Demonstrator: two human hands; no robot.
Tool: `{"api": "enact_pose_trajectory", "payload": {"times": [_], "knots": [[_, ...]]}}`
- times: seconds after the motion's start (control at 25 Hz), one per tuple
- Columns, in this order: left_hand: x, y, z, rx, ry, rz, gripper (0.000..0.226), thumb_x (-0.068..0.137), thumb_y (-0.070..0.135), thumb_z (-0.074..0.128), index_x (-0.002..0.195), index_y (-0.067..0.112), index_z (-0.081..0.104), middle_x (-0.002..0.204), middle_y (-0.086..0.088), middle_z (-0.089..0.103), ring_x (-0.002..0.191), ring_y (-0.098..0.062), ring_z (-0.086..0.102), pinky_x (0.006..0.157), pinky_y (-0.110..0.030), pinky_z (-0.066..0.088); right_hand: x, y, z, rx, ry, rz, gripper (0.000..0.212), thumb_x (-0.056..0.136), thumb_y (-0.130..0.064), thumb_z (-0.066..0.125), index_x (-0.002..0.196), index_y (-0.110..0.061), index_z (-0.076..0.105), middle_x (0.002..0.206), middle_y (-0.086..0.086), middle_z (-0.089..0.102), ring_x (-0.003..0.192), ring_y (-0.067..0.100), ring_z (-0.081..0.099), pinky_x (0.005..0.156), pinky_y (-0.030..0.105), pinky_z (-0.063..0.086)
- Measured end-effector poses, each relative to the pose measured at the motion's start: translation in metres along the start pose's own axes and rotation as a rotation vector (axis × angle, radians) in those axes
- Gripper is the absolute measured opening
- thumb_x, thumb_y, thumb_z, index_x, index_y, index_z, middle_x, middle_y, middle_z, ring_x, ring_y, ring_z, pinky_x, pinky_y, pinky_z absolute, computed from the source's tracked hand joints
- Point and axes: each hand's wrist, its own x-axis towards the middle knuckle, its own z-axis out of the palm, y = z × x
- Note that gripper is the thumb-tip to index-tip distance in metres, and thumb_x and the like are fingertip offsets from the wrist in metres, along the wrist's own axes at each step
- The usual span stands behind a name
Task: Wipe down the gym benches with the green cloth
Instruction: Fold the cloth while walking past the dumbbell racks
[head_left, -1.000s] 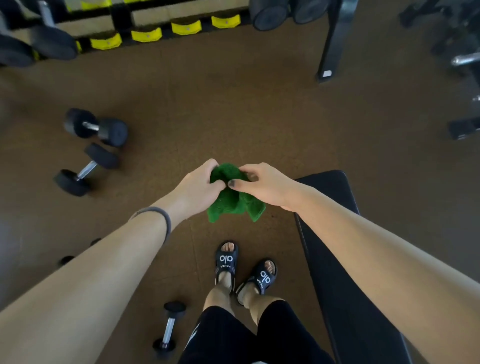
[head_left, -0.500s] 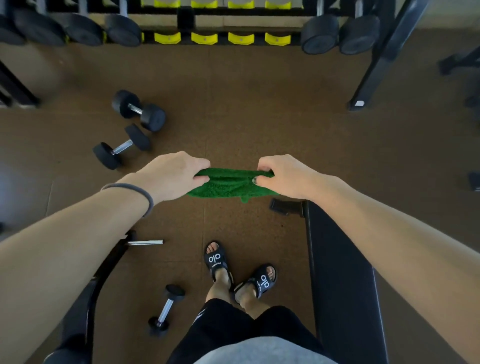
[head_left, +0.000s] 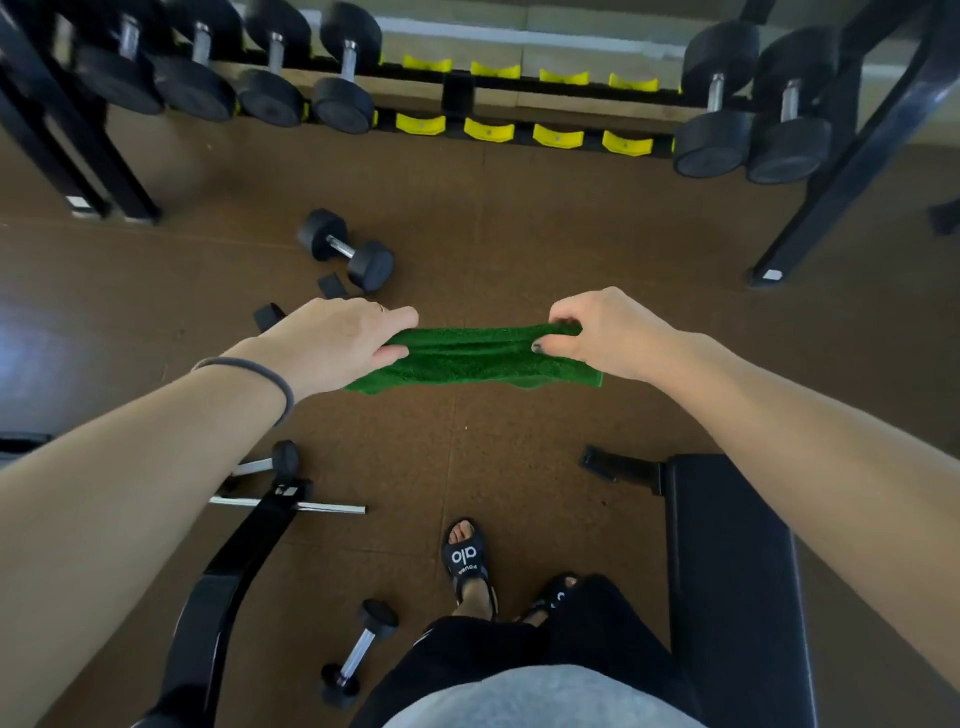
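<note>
Since the earlier frame, both hands have drawn wider apart, stretching the green cloth (head_left: 480, 358) into a longer, flatter band. Left hand (head_left: 337, 338) and right hand (head_left: 608, 330) each pinch one end of the fuzzy terry cloth, held in the air above the brown speckled floor (head_left: 519, 249). At near right lies the black padded counter (head_left: 737, 597); a hexagonal dumbbell (head_left: 345, 249) lies far left.

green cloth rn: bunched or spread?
Spread: the green cloth is stretched in a flat band between the left hand and right hand, held above the floor.
</note>
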Motion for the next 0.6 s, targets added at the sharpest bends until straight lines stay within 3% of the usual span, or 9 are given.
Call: {"api": "enact_pose_trajectory", "payload": {"times": [0.12, 0.2, 0.28, 0.36, 0.48, 0.6], "knots": [[-0.009, -0.025, 0.004, -0.069, -0.011, -0.029, 0.027, 0.107, 0.030, 0.049, 0.132, 0.019, 0.050, 0.071, 0.004, 0.052, 0.054, -0.012, 0.051, 0.051, -0.028, 0.041, 0.023, -0.018, -0.002, 0.051, -0.025, 0.030, 0.029, 0.100, -0.048, 0.061, 0.099, -0.019, 0.061, 0.077, -0.004, 0.060, 0.055, 0.013, 0.056, 0.054, 0.026, 0.039], [-0.007, -0.034, 0.009, -0.318, -0.023, -0.182, 0.028, 0.106, 0.031, 0.051, 0.131, 0.018, 0.049, 0.070, -0.008, 0.063, 0.050, -0.016, 0.051, 0.047, -0.027, 0.039, 0.042, -0.032, 0.003, 0.091, 0.030, 0.051, 0.034, 0.099, -0.045, 0.063, 0.098, -0.011, 0.062, 0.076, -0.004, 0.059, 0.054, 0.013, 0.054, 0.053, 0.026, 0.040], [0.003, -0.035, 0.009, -0.601, -0.020, -0.359, 0.022, 0.106, 0.033, 0.051, 0.123, 0.018, 0.049, 0.078, -0.014, 0.068, 0.055, -0.021, 0.056, 0.051, -0.033, 0.043, 0.061, -0.048, 0.008, 0.209, 0.091, 0.080, 0.033, 0.098, -0.040, 0.065, 0.102, -0.008, 0.068, 0.082, 0.002, 0.068, 0.061, 0.014, 0.062, 0.057, 0.028, 0.051], [0.019, -0.034, 0.004, -0.733, 0.010, -0.469, 0.021, 0.107, 0.033, 0.049, 0.114, 0.013, 0.054, 0.075, -0.009, 0.063, 0.057, -0.020, 0.054, 0.050, -0.030, 0.041, 0.079, -0.069, 0.013, 0.289, 0.041, 0.048, 0.028, 0.097, -0.038, 0.066, 0.099, -0.011, 0.071, 0.087, 0.005, 0.073, 0.070, 0.016, 0.072, 0.067, 0.033, 0.062], [0.045, -0.031, -0.006, -0.837, 0.042, -0.598, 0.023, 0.105, 0.035, 0.052, 0.112, 0.014, 0.059, 0.088, -0.004, 0.063, 0.073, -0.017, 0.060, 0.056, -0.029, 0.043, 0.102, -0.100, 0.017, 0.431, -0.031, -0.002, 0.030, 0.102, -0.035, 0.060, 0.085, -0.013, 0.069, 0.081, 0.006, 0.073, 0.066, 0.013, 0.073, 0.060, 0.026, 0.061], [0.066, -0.036, -0.020, -0.958, 0.064, -0.744, 0.022, 0.105, 0.036, 0.051, 0.118, 0.019, 0.055, 0.101, -0.003, 0.062, 0.082, -0.014, 0.059, 0.060, -0.027, 0.043, 0.126, -0.124, 0.006, 0.660, -0.130, 0.025, 0.036, 0.109, -0.035, 0.045, 0.096, -0.009, 0.066, 0.091, 0.014, 0.073, 0.085, 0.025, 0.075, 0.077, 0.040, 0.065]]}}
